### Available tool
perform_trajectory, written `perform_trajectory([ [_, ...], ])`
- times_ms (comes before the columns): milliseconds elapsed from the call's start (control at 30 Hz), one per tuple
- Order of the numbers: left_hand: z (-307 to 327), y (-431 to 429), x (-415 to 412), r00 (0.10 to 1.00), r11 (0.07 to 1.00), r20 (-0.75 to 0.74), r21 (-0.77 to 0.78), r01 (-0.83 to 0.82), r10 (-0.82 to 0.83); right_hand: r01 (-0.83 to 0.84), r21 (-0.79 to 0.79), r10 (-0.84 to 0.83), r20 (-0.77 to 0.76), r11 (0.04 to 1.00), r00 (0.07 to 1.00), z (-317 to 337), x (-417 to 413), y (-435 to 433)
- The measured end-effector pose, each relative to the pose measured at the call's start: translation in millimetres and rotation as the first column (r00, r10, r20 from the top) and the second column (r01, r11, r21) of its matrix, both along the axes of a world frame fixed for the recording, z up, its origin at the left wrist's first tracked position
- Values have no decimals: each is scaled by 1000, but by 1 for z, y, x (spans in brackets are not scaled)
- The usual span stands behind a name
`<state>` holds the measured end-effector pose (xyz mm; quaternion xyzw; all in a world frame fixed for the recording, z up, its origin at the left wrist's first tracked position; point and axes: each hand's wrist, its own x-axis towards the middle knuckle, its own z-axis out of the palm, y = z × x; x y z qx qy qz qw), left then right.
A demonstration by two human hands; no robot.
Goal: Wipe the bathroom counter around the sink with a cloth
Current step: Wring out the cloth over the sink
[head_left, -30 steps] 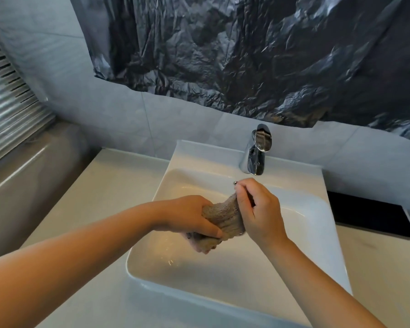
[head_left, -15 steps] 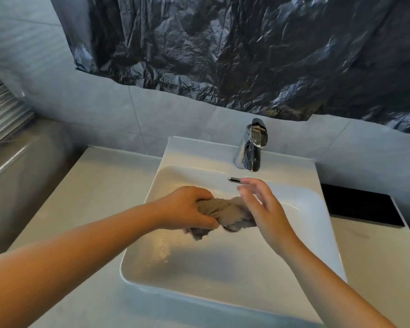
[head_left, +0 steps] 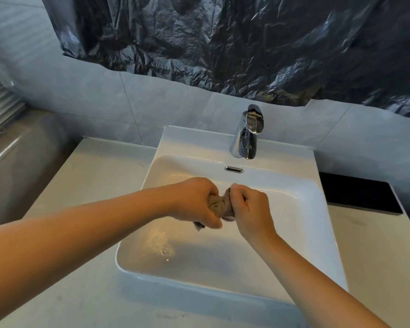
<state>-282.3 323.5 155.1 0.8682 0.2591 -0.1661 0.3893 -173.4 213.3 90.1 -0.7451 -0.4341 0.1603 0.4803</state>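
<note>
Crumpled black plastic sheeting (head_left: 223, 39) fills the top of the frame, hanging over the pale tiled wall (head_left: 100, 98). Below it, right of centre, a chrome faucet (head_left: 246, 136) stands on the back ledge of the white sink (head_left: 317, 233), with the oval overflow slot (head_left: 233, 169) just beneath it. A flat black slab (head_left: 357, 195) lies on the counter (head_left: 90, 171) at the right edge of the frame, just beside the sink. At far left, slatted blinds (head_left: 0, 102) show above a grey ledge. Water glints on the basin floor in the lower middle.

Nothing stands between the camera and the hands — both forearms reach in from the bottom corners and meet over the basin at the centre of the frame. The cloth (head_left: 219, 204), a grey-beige twisted wad, sits between the two fists: the left hand (head_left: 194, 200) is closed tight around its left end, the right hand (head_left: 249, 207) is curled around its right end. A small tail of it pokes out below the left fist. Part of the drain shows just under the cloth.
</note>
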Motion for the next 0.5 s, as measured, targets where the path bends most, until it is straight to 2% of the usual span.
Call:
perform_trajectory([
  [100, -11, -3, 2, 992, 934, 23, 339, 112, -127, -40, -268, -8, -177, 963, 984, -2, 2, 7],
  [200, -24, -2, 2, 946, 800, -5, 531, 278, -326, -151, -454, -79, -449, 878, 890, 2, 5, 9],
  [267, -30, 2, 1, 903, 726, -28, 584, 363, -429, -280, -578, -156, -591, 766, 791, 8, 7, 8],
  [333, -33, 6, 3, 874, 687, -27, 607, 400, -485, -364, -602, -203, -670, 710, 714, 12, 12, 8],
  [433, -32, 11, 9, 865, 667, -20, 627, 402, -502, -411, -590, -216, -717, 695, 663, 16, 23, 11],
  [500, -33, 11, 11, 887, 692, 25, 635, 342, -461, -380, -572, -195, -702, 726, 685, 18, 27, 11],
])
